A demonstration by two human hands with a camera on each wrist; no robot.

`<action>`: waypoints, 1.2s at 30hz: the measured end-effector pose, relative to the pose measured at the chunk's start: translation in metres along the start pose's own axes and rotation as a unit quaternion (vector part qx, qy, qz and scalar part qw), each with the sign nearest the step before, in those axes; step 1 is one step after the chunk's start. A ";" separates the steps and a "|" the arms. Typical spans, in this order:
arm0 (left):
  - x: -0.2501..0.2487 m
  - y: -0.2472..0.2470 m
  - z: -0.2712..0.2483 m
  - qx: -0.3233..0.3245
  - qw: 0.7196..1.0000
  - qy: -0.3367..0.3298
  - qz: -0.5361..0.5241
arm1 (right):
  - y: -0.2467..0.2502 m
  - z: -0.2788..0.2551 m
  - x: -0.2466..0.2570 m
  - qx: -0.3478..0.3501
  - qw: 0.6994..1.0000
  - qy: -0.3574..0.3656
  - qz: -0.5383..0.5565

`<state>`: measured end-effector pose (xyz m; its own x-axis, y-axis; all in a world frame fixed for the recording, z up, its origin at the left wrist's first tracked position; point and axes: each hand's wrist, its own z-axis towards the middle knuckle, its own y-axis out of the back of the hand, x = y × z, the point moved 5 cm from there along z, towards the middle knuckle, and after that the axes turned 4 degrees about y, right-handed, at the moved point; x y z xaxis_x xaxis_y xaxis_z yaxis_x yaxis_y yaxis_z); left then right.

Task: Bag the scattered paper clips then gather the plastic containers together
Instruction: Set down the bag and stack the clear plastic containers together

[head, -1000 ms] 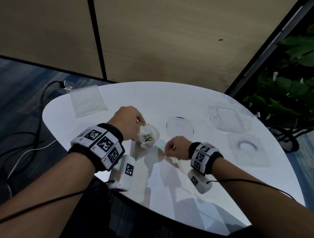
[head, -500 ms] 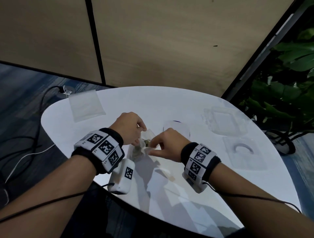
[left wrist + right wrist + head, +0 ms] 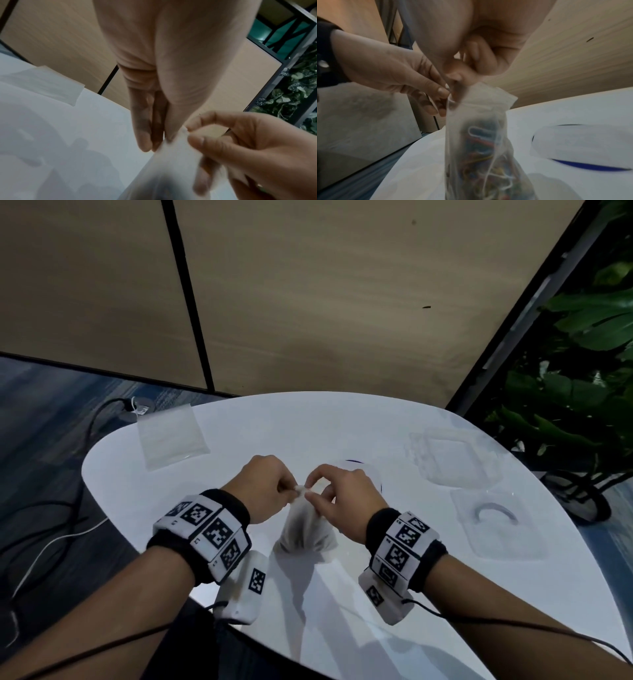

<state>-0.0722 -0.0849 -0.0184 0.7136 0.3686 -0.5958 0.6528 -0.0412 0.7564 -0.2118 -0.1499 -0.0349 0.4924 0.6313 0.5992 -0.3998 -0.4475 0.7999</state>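
Paper clips (image 3: 481,152) are sitting inside the clear bag (image 3: 306,529) (colourful ones), hanging mid-frame over the white table (image 3: 239,426). Left hand (image 3: 262,487) and right hand (image 3: 342,501) are both pinching its top edge.

Both forearms are extended forward and angled inward, so that the hands are brought together at the centre. A black band with white marker blocks is worn on each wrist. The left hand (image 3: 263,487) is held knuckles-up, its thumb and fingertips pinched together. The right hand (image 3: 343,497) is turned toward it, thumb and forefinger pinched just beside those of the left, the remaining fingers curled beneath.
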 end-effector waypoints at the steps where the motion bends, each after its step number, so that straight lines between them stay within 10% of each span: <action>1: 0.002 -0.001 0.002 0.000 1.000 0.002 0.004 | -0.001 0.001 0.001 -0.006 1.000 0.005 0.003; 10: 0.019 0.004 0.008 -0.015 0.999 0.041 0.003 | -0.005 0.016 0.002 0.011 0.989 0.043 -0.144; 22: 0.110 -0.001 0.074 -0.077 0.980 0.162 0.091 | 0.009 0.020 -0.118 0.062 0.971 -0.175 -0.148; 30: 0.209 0.020 0.079 -0.107 0.949 0.251 0.157 | 0.073 -0.034 -0.225 0.015 0.900 -0.367 -0.236; 36: 0.208 0.035 0.076 -0.125 0.946 0.263 0.145 | 0.069 -0.038 -0.247 0.026 0.921 -0.298 -0.251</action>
<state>0.1188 -0.0801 -0.1364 0.5854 0.7890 -0.1862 0.3211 -0.0148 0.9469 -0.3903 -0.3131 -0.1289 0.9478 0.3144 0.0534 0.0229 -0.2342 0.9719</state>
